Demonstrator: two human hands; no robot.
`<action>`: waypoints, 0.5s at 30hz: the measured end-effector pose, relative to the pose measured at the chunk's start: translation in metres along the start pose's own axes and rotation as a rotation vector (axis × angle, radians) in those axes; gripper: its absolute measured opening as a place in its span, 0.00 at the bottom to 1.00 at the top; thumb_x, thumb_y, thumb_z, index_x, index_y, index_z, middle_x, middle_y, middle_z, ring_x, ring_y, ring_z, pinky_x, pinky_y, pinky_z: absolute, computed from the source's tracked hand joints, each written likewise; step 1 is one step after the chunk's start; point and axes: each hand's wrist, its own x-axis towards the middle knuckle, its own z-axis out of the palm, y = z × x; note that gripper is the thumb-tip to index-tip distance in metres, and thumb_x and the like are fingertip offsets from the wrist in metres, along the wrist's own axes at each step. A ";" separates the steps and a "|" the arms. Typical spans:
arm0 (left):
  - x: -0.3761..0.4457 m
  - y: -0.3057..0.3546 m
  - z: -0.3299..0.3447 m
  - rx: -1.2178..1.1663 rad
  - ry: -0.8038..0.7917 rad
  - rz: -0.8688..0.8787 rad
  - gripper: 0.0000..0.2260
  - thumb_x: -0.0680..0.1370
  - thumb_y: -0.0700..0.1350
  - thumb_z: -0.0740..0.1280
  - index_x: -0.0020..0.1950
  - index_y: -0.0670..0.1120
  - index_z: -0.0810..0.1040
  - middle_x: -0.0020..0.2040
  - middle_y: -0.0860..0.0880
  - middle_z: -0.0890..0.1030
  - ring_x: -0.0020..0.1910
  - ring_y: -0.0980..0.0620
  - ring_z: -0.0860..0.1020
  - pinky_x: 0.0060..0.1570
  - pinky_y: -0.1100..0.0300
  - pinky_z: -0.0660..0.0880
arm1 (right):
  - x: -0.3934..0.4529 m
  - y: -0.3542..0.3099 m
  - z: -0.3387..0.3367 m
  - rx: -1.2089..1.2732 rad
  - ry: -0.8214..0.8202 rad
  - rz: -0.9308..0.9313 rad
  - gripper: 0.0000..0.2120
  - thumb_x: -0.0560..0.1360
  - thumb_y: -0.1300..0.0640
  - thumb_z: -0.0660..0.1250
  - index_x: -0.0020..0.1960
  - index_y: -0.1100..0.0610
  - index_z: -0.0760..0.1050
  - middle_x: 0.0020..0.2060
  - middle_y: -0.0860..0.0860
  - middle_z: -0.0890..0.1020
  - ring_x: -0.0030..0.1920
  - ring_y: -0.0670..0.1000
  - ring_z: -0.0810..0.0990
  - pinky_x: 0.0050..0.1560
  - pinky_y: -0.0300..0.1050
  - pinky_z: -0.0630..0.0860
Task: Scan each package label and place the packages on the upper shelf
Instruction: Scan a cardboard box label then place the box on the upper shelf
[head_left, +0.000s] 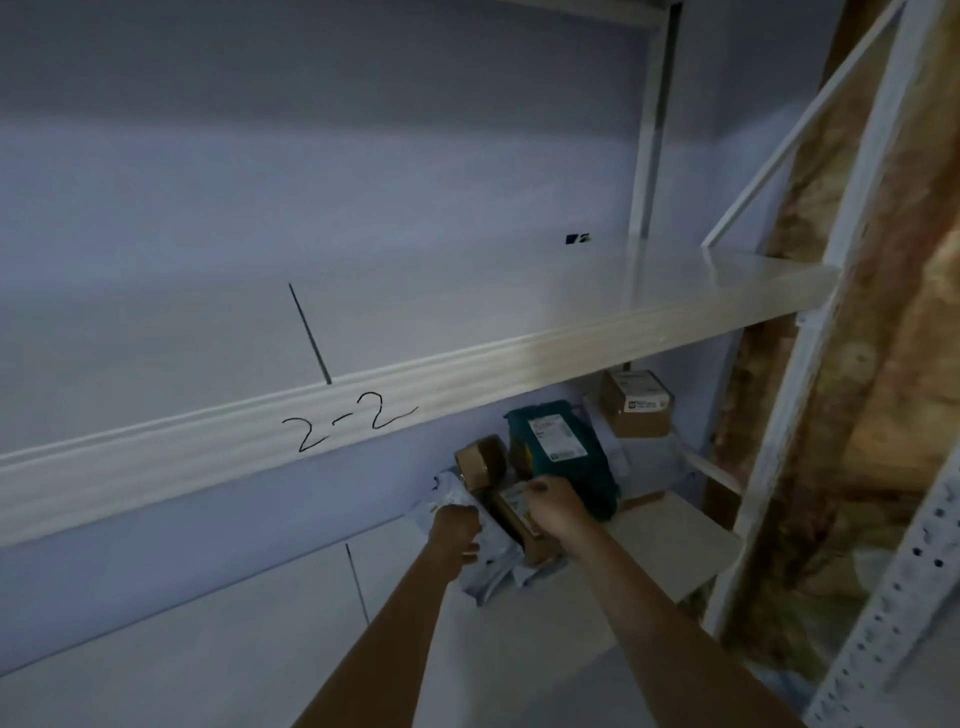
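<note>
Several packages lie on the lower shelf (675, 551) under the upper shelf (467, 312), whose front edge is marked "2-2". My left hand (457, 530) grips a white poly mailer (491, 569). My right hand (556, 506) holds a small cardboard box (511, 512) with a label on it. Behind them lean a teal bag (566, 452) with a white label, a taped brown box (480, 460) and another cardboard box (636, 402) further back. No scanner is visible.
White metal uprights (810, 415) and a perforated post (893, 613) stand at the right. A diagonal brace (800, 130) crosses above the upper shelf. A small dark item (577, 238) sits at the back of the upper shelf. A rough brownish wall lies beyond.
</note>
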 end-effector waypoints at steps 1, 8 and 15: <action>0.011 0.005 -0.002 -0.035 0.003 -0.009 0.07 0.81 0.41 0.63 0.54 0.39 0.76 0.50 0.41 0.77 0.41 0.45 0.75 0.37 0.57 0.74 | 0.014 -0.002 0.005 0.010 -0.014 0.018 0.10 0.82 0.59 0.58 0.44 0.58 0.74 0.40 0.54 0.76 0.41 0.52 0.75 0.44 0.43 0.68; 0.076 0.029 -0.011 -0.283 0.008 -0.017 0.11 0.84 0.46 0.58 0.46 0.43 0.73 0.39 0.43 0.73 0.34 0.48 0.70 0.35 0.58 0.67 | 0.102 -0.006 0.031 0.104 -0.087 0.170 0.17 0.81 0.60 0.57 0.66 0.63 0.75 0.42 0.58 0.78 0.42 0.55 0.76 0.42 0.45 0.72; 0.102 0.036 -0.001 -0.500 -0.037 0.008 0.12 0.84 0.46 0.58 0.43 0.46 0.75 0.34 0.45 0.79 0.36 0.49 0.78 0.38 0.61 0.77 | 0.149 -0.016 0.046 0.436 -0.142 0.273 0.24 0.86 0.48 0.51 0.80 0.55 0.59 0.71 0.62 0.72 0.64 0.63 0.76 0.50 0.46 0.80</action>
